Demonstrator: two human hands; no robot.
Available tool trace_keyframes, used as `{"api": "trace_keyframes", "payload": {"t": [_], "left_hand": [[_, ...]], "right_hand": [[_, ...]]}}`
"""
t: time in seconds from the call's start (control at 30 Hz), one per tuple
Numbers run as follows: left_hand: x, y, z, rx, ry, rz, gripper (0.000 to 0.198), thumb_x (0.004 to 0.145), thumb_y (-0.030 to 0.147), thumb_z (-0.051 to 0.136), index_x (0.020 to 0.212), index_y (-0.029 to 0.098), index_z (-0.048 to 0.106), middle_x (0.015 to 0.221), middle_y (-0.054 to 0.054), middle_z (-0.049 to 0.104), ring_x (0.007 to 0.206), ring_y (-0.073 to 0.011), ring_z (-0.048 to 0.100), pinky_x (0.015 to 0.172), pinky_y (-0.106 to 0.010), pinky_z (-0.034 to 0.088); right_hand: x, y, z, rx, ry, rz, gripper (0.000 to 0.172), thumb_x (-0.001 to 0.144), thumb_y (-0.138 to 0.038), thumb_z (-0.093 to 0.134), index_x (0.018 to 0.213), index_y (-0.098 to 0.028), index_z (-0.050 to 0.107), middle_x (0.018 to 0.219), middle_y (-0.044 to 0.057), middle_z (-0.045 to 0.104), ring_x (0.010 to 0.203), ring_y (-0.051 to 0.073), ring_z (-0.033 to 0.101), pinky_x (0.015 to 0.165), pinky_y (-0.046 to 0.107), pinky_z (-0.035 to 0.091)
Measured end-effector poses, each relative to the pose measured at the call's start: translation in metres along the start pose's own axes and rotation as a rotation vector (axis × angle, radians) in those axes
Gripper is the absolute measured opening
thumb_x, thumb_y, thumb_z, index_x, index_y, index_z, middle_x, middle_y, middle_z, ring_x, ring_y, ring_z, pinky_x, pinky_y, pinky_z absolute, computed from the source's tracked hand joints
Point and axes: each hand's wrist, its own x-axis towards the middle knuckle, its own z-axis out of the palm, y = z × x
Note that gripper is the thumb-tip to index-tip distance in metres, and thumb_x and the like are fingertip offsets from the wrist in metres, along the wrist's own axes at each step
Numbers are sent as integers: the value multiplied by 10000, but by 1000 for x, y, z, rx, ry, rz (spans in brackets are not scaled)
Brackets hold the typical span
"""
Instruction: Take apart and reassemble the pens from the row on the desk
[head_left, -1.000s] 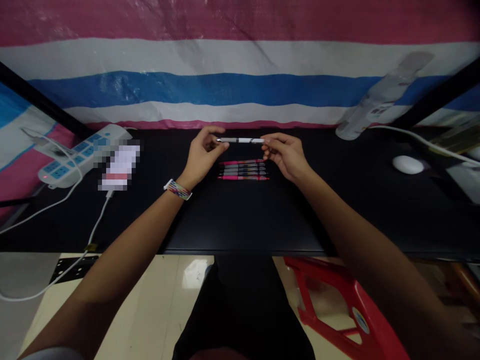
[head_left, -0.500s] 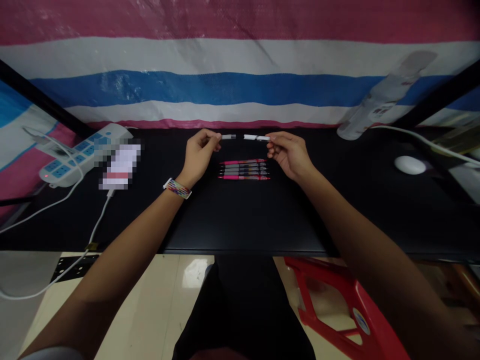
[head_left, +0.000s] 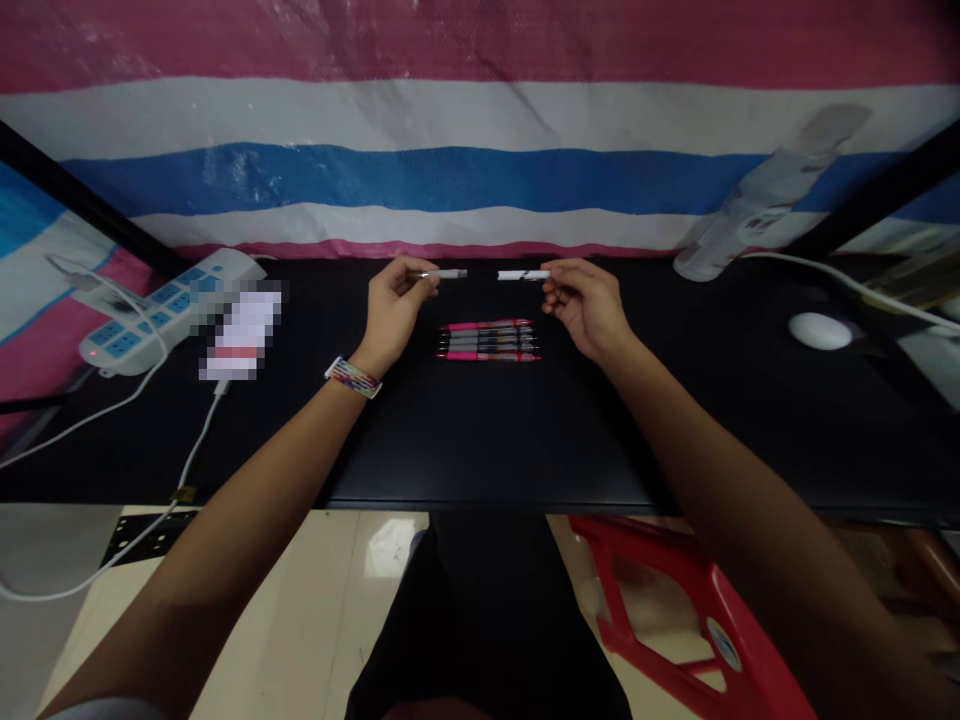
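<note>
Left hand [head_left: 390,308]: a grey pen section [head_left: 450,274] is pinched between thumb and fingers; the grip is closed down to the barrel's thickness, and the section's darker end is left exposed, pointed toward the right hand [head_left: 591,310]. Right hand: a white pen section [head_left: 521,275] with dark markings is grasped near its outer end by thumb and fingertips, the lower fingers being curled beneath. The two sections are held roughly level and nearly in line, separated by a short gap, above the far part of the black desk [head_left: 487,440].

Pose: both forearms are extended forward and angled inward, and the hands are turned toward each other. A multicoloured band [head_left: 352,377] is worn on the left wrist. Between the hands and nearer the body, a row of pens [head_left: 487,341] is laid crosswise on the desk, touched by neither hand.
</note>
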Motion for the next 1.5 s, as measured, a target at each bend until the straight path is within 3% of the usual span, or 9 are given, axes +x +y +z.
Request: {"api": "trace_keyframes", "payload": {"t": [0.23, 0.43, 0.87, 1.13, 1.3, 1.4, 1.5], "left_hand": [[0, 2, -1, -7, -3, -30, 80, 954, 178, 830, 902, 227, 793, 850, -25, 785, 758, -139, 730, 733, -270, 601], [0, 4, -1, 5, 2, -47, 230, 1034, 277, 838, 828, 222, 754, 767, -6, 735, 711, -114, 702, 726, -252, 567], [-1, 6, 0, 34, -10, -29, 342, 1055, 405, 851, 788, 232, 724, 753, -12, 736, 692, -130, 671, 715, -278, 560], [-2, 9, 2, 56, 2, -40, 330, 1025, 429, 865, 795, 233, 732, 747, -14, 735, 698, -137, 664, 716, -280, 563], [-11, 16, 7, 126, -95, 55, 479, 1028, 598, 850, 747, 232, 721, 735, -26, 726, 700, -152, 655, 711, -298, 543], [-16, 20, 9, 182, -151, 56, 637, 1071, 696, 758, 651, 231, 639, 643, -15, 639, 632, -150, 588, 663, -310, 503], [-16, 23, 10, 170, -154, 69, 560, 1063, 634, 797, 698, 232, 661, 677, -10, 644, 656, -152, 594, 678, -307, 502]], "right_hand": [[6, 2, -6, -32, 52, -4, 63, 875, -267, 797, 907, -216, 780, 747, -8, 619, 646, 127, 592, 624, 258, 542], [11, 7, -11, -10, 121, -34, 69, 837, -311, 791, 838, -246, 765, 736, 5, 606, 651, 149, 561, 591, 281, 515], [12, 10, -12, -4, 137, -50, 94, 810, -342, 793, 811, -249, 779, 717, 5, 610, 633, 144, 543, 555, 276, 493], [10, 6, -11, -52, 137, -50, 146, 877, -378, 815, 818, -258, 756, 714, -2, 601, 613, 144, 549, 563, 286, 519], [-8, -1, 7, -60, -28, -44, 58, 830, -255, 863, 830, -248, 806, 748, 16, 702, 641, 136, 603, 610, 279, 553], [-18, -2, 17, -68, -84, -15, 48, 824, -217, 854, 850, -255, 845, 765, 20, 741, 667, 144, 632, 643, 291, 589], [-18, -2, 20, -56, -77, 21, 45, 829, -206, 841, 844, -248, 849, 751, 24, 735, 669, 149, 630, 633, 290, 596]]}}
